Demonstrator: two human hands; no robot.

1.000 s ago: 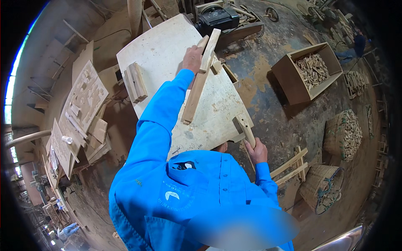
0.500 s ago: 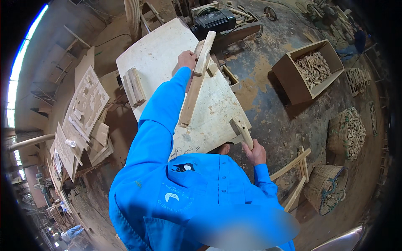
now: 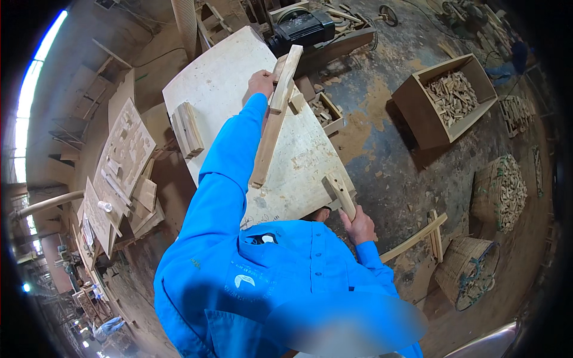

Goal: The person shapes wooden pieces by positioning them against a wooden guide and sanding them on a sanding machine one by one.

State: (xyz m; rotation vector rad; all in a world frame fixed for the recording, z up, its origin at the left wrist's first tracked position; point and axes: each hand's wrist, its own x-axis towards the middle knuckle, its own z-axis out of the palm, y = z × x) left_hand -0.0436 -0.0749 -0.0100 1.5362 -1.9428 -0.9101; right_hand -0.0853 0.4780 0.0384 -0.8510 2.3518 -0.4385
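Note:
My left hand is closed on the left edge of a wooden workpiece near the far end of a pale sheet-topped table. A long brown board lies there, with a lighter, slightly curved wooden piece on top of it. The left fingertips are partly hidden by the wood. Low on the right, my right hand grips one end of a short wooden bar. The bar's far end rests over the table's near right corner, crossing a darker short piece there.
A black motor stands beyond the table. Stacked wood blocks lie on its left side. On the right are a box of offcuts, two woven baskets of scraps and crossed wood strips. Sheets lean at left.
The whole view has shifted slightly. Both hands keep their hold on the wood, and the long board and the short bar lie much as before relative to the table.

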